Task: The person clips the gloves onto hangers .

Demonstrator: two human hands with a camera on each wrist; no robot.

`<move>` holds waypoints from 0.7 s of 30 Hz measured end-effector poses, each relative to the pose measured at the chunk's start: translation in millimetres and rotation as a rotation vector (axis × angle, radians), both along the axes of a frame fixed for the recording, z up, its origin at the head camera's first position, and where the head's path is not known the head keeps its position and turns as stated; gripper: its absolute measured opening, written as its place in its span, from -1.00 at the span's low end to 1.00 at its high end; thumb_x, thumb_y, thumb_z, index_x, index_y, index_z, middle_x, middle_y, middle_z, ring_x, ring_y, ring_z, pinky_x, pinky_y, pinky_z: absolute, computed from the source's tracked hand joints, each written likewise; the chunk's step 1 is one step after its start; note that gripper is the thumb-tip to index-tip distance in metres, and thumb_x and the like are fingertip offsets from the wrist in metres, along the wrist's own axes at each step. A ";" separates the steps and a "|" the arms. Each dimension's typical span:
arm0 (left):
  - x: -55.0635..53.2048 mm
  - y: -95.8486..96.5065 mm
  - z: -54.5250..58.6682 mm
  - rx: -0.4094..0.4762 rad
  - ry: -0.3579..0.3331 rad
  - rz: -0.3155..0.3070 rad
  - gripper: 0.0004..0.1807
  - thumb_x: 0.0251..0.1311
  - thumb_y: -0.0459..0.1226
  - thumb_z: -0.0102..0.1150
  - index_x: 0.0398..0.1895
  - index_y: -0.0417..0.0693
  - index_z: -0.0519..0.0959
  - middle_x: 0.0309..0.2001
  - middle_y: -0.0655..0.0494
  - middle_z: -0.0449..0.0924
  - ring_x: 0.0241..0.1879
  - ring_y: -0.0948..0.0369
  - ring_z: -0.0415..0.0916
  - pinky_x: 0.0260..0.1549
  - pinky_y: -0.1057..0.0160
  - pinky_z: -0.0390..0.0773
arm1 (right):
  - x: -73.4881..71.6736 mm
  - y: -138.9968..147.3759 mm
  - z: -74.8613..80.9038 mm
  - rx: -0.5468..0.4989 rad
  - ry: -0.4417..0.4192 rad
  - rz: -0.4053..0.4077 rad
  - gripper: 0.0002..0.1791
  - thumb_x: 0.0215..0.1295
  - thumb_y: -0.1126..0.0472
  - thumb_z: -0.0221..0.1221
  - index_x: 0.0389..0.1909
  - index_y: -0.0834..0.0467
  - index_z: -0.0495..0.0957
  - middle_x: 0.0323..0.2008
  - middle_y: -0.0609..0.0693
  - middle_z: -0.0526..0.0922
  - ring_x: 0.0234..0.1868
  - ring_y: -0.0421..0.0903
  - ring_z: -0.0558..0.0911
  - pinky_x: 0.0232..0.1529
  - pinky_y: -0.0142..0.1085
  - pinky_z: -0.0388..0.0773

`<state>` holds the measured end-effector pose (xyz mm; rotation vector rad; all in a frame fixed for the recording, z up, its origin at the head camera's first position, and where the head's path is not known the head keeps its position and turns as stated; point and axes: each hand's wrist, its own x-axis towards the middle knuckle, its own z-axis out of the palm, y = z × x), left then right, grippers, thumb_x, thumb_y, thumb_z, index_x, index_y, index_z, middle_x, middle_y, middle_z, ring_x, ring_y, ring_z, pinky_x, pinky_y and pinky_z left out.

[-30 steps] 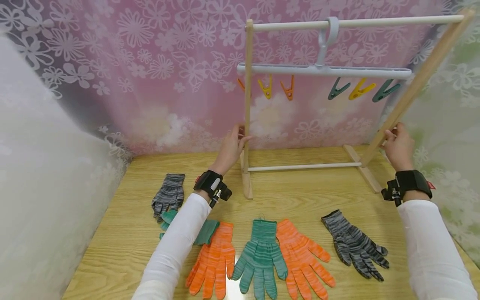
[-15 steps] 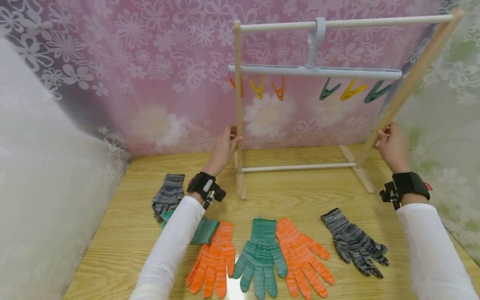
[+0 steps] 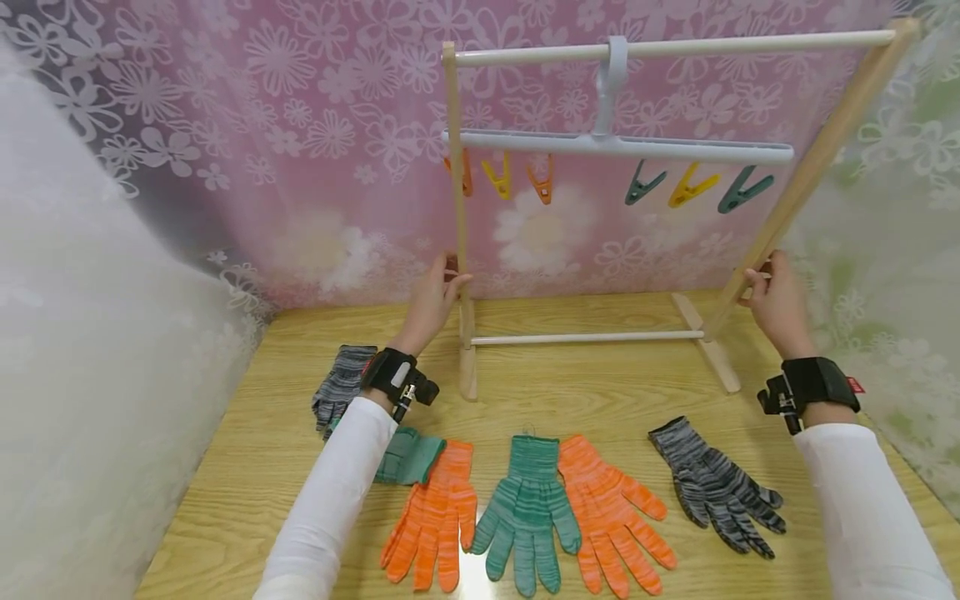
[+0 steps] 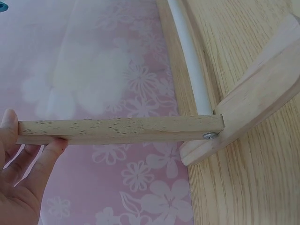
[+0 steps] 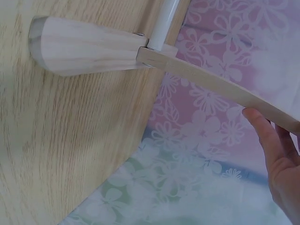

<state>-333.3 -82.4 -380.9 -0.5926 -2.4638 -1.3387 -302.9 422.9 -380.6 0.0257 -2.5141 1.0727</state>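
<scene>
A wooden rack [image 3: 832,137] with white crossbars stands at the back of the table. My left hand [image 3: 426,310] holds its left post [image 3: 457,212] low down, thumb in front. In the left wrist view the thumb and fingers of that hand [image 4: 26,187] pinch the post [image 4: 108,130] from both sides. My right hand [image 3: 780,307] grips the right post at a similar height; in the right wrist view fingers [image 5: 262,129] touch the post, the rest cut off by the frame edge. A pale hanger [image 3: 675,150] hangs from the top bar, with orange, yellow and green clothespins [image 3: 686,187] along it.
Knitted gloves lie on the table [image 3: 585,387] in front of the rack: green [image 3: 532,500], orange [image 3: 611,508] and grey-black [image 3: 712,483], with another orange one [image 3: 435,517] to the left. My left forearm partly covers a folded green glove [image 3: 411,457]. A floral curtain [image 3: 360,167] hangs behind.
Both hands have slid the rack to the left along the table, with the hanger and clothespins travelling along. The gloves stay where they lay.
</scene>
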 end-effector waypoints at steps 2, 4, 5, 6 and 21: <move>0.9 -4.2 0.3 0.001 -0.002 0.005 -0.63 0.53 -0.23 0.01 0.25 -0.26 0.31 0.04 -0.23 0.54 0.09 -0.07 0.60 -0.04 0.11 0.71 | 0.4 -3.8 -0.2 0.004 0.007 0.005 -0.55 0.66 0.19 -0.24 0.33 0.44 0.11 0.15 0.53 0.35 0.09 0.48 0.47 -0.43 -0.83 0.39; 2.1 -8.6 0.7 0.007 -0.004 0.008 -0.63 0.53 -0.25 0.02 0.25 -0.26 0.32 0.05 -0.25 0.54 0.09 -0.09 0.60 -0.03 0.09 0.71 | 0.5 -7.6 -0.2 0.006 0.010 0.014 -0.55 0.66 0.18 -0.24 0.32 0.43 0.11 0.15 0.52 0.35 0.08 0.47 0.47 -0.41 -0.82 0.40; 2.8 -11.0 0.7 0.010 -0.004 0.007 -0.63 0.53 -0.26 0.02 0.25 -0.25 0.32 0.05 -0.25 0.54 0.09 -0.09 0.60 -0.02 0.08 0.71 | 0.7 -9.4 -0.1 0.013 0.014 0.016 -0.55 0.66 0.18 -0.23 0.32 0.43 0.11 0.15 0.52 0.36 0.08 0.47 0.48 -0.41 -0.82 0.41; 3.0 -13.5 0.3 0.007 -0.002 0.011 -0.63 0.53 -0.24 0.02 0.26 -0.24 0.32 0.06 -0.24 0.54 0.09 -0.09 0.61 -0.02 0.09 0.71 | 0.8 -11.2 0.1 0.012 0.015 0.021 -0.55 0.66 0.18 -0.23 0.33 0.43 0.12 0.15 0.51 0.36 0.08 0.47 0.48 -0.39 -0.81 0.43; 9.9 -44.8 -1.5 0.058 -0.044 -0.010 -0.52 0.55 -0.18 -0.02 0.39 -0.23 0.26 0.17 -0.25 0.44 0.18 -0.13 0.52 0.07 0.00 0.66 | 4.8 -35.3 1.7 -0.011 0.015 0.077 -0.51 0.65 0.17 -0.20 0.39 0.40 0.09 0.13 0.47 0.37 0.06 0.40 0.48 -0.34 -0.76 0.50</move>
